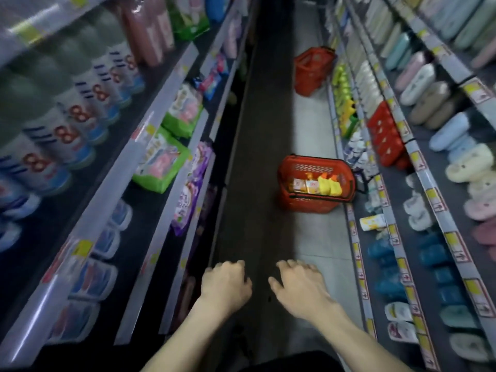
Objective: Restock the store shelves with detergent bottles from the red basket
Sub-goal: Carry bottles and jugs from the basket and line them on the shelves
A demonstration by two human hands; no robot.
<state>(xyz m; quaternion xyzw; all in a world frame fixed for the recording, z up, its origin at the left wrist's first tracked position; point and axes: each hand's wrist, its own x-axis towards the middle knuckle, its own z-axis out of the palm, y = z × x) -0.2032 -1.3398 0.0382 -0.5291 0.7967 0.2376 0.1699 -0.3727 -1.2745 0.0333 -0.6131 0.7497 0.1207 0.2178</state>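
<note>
I hold both hands out low over the aisle floor point(268, 224), palms down and side by side without touching. My left hand point(225, 284) has its fingers loosely curled and grips nothing. My right hand point(300, 288) is the same, fingers a little spread and bent, holding nothing.

The red basket point(308, 206) sits on the floor well ahead of my hands, hard against the foot of the right-hand shelves point(402, 267). Inside it I see yellow detergent bottles point(329, 186) with orange tops toward the right end, and next to them pale packs whose labels I cannot read. A second red basket point(312, 71) stands further down the aisle on the same side.

The right-hand shelves carry rows of slippers point(467, 181) in pale colours. The left-hand shelves point(171, 84) hold white bottles marked 88 point(67, 135) on the upper level and green packs point(161, 162) below them, all blurred.
</note>
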